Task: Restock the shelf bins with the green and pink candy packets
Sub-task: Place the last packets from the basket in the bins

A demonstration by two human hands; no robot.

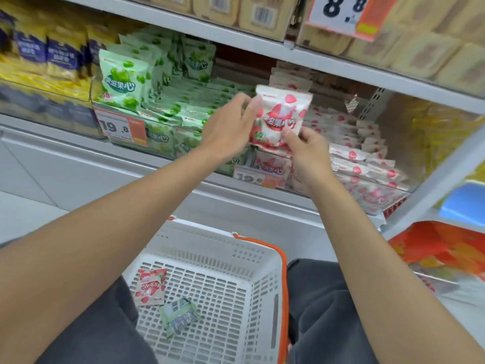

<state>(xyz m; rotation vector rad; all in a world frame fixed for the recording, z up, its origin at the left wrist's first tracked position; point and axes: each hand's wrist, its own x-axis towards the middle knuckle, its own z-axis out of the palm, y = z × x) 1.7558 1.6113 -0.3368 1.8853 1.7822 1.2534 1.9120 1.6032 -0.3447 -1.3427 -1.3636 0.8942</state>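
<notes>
Both my hands hold one pink candy packet (282,115) upright in front of the shelf. My left hand (231,127) pinches its upper left edge, and my right hand (304,151) pinches its lower right corner. Behind it the pink bin (362,158) is piled with several pink packets. To the left, the green bin (162,106) holds several green packets, one standing upright at its front left. Below, between my knees, a white basket (262,274) with an orange handle holds one pink packet (150,286) and one green packet (179,316).
Price tags (120,127) reading 19.8 hang on the bin fronts. Yellow and blue bags (47,56) fill the shelf to the left. Beige boxes (262,11) sit on the shelf above. Red packs (441,248) and a blue box (464,203) lie at right.
</notes>
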